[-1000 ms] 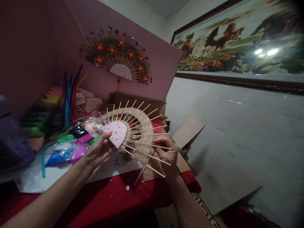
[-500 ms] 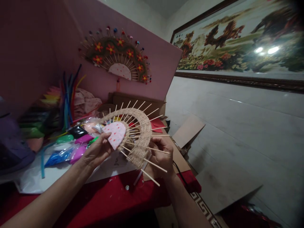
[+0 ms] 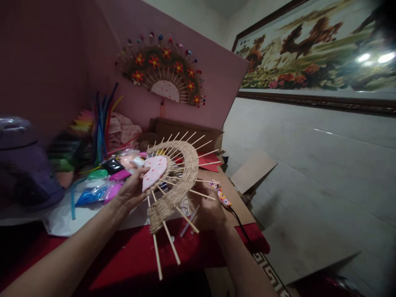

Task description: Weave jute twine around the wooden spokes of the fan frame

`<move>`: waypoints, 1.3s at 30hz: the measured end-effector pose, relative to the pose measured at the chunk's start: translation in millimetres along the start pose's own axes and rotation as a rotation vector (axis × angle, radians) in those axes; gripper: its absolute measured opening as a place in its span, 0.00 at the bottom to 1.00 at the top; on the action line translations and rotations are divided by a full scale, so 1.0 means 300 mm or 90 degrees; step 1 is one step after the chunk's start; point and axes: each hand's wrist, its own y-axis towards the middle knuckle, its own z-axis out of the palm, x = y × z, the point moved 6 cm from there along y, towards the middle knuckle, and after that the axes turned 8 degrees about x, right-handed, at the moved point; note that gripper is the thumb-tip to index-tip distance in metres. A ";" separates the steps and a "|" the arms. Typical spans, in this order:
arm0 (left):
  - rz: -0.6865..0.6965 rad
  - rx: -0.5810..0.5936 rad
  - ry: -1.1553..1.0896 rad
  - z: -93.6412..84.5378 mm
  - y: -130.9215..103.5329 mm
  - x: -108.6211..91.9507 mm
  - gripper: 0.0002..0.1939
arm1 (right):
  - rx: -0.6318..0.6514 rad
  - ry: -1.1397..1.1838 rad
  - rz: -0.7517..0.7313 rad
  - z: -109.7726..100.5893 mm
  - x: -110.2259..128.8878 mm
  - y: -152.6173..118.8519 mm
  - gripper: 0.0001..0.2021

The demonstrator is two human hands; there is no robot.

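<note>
A fan of thin wooden sticks, woven round with tan twine, is held up over the table. Its half-round centre is covered in pink dotted cloth. My left hand grips this cloth part at its left edge, thumb on top. My right hand is closed at the fan's right side, by the stick ends; its fingertips are partly hidden behind the sticks. Several bare sticks point down toward the table's front edge.
Bags of coloured clay and a purple container stand left. A finished flowered fan hangs behind on a pink board. A flower-patterned object with a black cord lies right on cardboard. The tablecloth is red.
The fan has turned, so its lower sticks now point further down and left. The view has shifted left, and the flower-patterned object has come into sight beside my right hand.
</note>
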 end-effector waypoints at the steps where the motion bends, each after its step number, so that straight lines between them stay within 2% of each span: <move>1: 0.006 -0.001 0.000 0.002 -0.001 -0.004 0.21 | 0.005 0.009 0.006 0.007 -0.006 0.001 0.15; 7: 0.012 -0.008 -0.011 0.008 -0.004 -0.011 0.19 | 0.057 -0.089 0.033 0.061 -0.023 -0.012 0.10; 13: 0.020 -0.016 -0.013 -0.009 0.005 -0.012 0.18 | 0.057 -0.095 0.031 0.075 -0.055 -0.022 0.12; 17: 0.015 0.007 -0.037 -0.001 0.010 -0.007 0.18 | 0.032 -0.245 -0.001 0.091 -0.022 -0.039 0.12; 20: 0.021 -0.023 -0.041 -0.003 0.008 -0.013 0.18 | 0.001 -0.383 -0.071 0.091 0.018 -0.058 0.11; 22: 0.036 -0.055 -0.048 -0.007 0.003 -0.022 0.17 | -0.047 -0.494 -0.113 0.055 0.041 -0.071 0.09; 25: 0.046 -0.091 -0.063 -0.005 -0.006 -0.036 0.16 | -0.184 -0.751 -0.094 -0.075 0.075 -0.089 0.10; 28: 0.047 -0.115 -0.059 0.000 -0.014 -0.043 0.15 | -0.231 -0.994 0.118 -0.240 0.069 -0.089 0.15; 30: 0.052 -0.113 -0.055 0.003 -0.016 -0.047 0.13 | -0.191 -1.048 0.300 -0.333 0.037 -0.090 0.18; 31: 0.055 -0.109 -0.054 0.004 -0.016 -0.048 0.13 | -0.151 -1.050 0.361 -0.360 0.017 -0.089 0.17; 34: 0.054 -0.105 -0.051 -0.001 -0.016 -0.047 0.13 | -0.102 -1.053 0.429 -0.393 -0.023 -0.082 0.18; 39: 0.042 -0.126 -0.062 -0.011 -0.017 -0.050 0.15 | -0.131 -1.024 0.400 -0.402 -0.041 -0.075 0.22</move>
